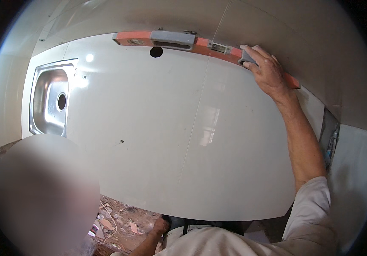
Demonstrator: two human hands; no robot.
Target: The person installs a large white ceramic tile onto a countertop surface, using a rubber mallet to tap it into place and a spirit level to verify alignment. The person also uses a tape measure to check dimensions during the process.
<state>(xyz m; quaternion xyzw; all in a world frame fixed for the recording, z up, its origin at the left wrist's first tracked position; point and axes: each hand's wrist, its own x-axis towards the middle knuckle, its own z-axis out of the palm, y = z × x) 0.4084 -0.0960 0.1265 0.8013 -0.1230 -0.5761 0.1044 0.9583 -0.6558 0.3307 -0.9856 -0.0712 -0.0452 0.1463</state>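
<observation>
Fingers (251,53) of the right hand (268,72) curled and pressed together over the far end of an orange spirit level (200,46), gripping it near a grey end pad. Level lay along the back edge of the table (170,141), right where the white top met the pale tiled wall (277,21); carried a grey handle (173,39) near its middle and a small vial window just left of the gripping hand. Right forearm stretched up from the lower right in a light rolled sleeve (311,205).

Left hand (162,225) hung low beneath the front edge of the table, near the waist; fingers there too dark and small to tell whether spread or closed, nothing seen in them.

Round dark hole (156,52) sat in the top just under the level, left of centre. Steel sink (51,100) set into the left end of the table, well apart from both hands. Thin seam ran front to back across the glossy top. Rubble and scraps lay on the floor (119,222) below the front edge. Blurred shape of another person filled the lower left corner.
</observation>
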